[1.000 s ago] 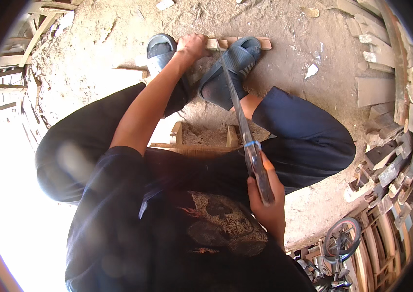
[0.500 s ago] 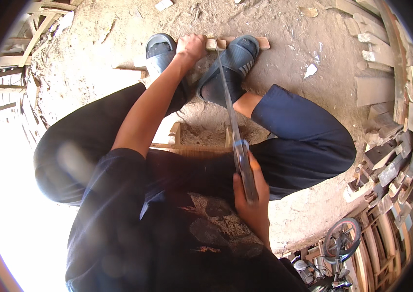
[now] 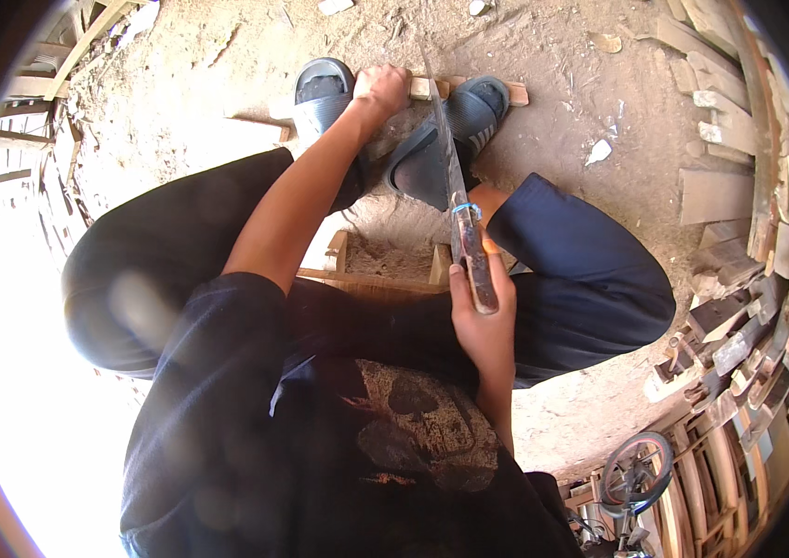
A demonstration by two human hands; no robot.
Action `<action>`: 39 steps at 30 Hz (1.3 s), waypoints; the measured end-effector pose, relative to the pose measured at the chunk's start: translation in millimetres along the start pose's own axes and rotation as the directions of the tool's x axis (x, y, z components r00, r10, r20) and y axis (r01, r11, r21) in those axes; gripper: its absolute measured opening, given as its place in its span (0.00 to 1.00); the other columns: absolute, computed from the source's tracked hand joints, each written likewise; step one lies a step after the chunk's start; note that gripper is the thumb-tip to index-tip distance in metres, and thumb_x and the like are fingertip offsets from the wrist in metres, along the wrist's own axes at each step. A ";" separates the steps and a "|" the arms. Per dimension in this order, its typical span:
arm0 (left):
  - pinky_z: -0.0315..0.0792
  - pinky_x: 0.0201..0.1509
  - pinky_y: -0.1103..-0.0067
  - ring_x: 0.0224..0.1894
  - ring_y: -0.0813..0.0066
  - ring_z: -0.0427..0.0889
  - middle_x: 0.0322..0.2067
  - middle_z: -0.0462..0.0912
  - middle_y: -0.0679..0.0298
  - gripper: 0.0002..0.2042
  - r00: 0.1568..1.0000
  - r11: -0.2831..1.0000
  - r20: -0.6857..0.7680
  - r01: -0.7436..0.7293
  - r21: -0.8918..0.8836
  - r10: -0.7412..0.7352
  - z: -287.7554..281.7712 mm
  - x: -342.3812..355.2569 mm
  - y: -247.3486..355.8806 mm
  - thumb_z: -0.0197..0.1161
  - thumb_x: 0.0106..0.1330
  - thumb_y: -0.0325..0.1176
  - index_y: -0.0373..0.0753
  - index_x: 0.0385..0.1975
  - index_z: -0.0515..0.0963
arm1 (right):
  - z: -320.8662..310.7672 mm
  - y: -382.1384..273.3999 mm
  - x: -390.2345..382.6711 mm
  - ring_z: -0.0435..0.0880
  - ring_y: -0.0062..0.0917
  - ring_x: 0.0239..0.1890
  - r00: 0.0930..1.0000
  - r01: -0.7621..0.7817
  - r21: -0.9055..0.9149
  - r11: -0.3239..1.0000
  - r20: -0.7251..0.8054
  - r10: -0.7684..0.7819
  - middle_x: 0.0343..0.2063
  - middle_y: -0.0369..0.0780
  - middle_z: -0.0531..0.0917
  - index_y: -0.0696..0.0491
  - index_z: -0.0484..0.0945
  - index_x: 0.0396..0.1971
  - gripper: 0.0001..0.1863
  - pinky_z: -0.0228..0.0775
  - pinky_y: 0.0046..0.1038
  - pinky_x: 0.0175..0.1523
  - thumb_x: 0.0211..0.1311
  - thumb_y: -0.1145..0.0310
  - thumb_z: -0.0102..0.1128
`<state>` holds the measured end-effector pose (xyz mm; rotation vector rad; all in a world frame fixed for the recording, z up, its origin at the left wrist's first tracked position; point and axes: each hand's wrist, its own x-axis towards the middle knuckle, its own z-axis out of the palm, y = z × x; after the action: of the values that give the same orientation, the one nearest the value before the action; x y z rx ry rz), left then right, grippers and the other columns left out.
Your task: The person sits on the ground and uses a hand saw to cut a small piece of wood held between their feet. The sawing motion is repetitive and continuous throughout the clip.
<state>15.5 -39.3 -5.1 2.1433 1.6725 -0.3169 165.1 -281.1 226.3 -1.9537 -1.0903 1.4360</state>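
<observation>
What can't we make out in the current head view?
All head view:
- Left hand: fingertips hidden behind its own knuckles, along with the left end of the wood strip.
- Wood surface under the saw: covered by the blade.
- Saw teeth: too small to tell.
- Right hand: palm hidden by the saw handle.
- Things beneath the bicycle wheel: cut off by the lower edge.
- Far left: washed out by glare.

Wide fisheye view that looked steeply down from your head, black shirt (image 3: 320, 456) nearest and large, sandals (image 3: 471, 113) farther off
</observation>
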 end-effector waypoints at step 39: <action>0.74 0.49 0.67 0.44 0.55 0.82 0.40 0.82 0.54 0.13 0.997 0.999 -0.072 0.014 0.048 -0.011 5.7 -4.3 -6.8 0.56 0.57 0.39 0.43 0.39 0.81 | 6.5 17.9 -30.5 0.80 0.27 0.48 0.998 0.040 -0.002 0.999 -0.046 -0.040 0.43 0.46 0.81 0.61 0.66 0.58 0.24 0.68 0.26 0.50 0.60 0.78 0.53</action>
<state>8.2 -44.1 -9.5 2.2049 1.7349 -0.2907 160.7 -316.8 227.6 -1.9445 -1.1040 1.3633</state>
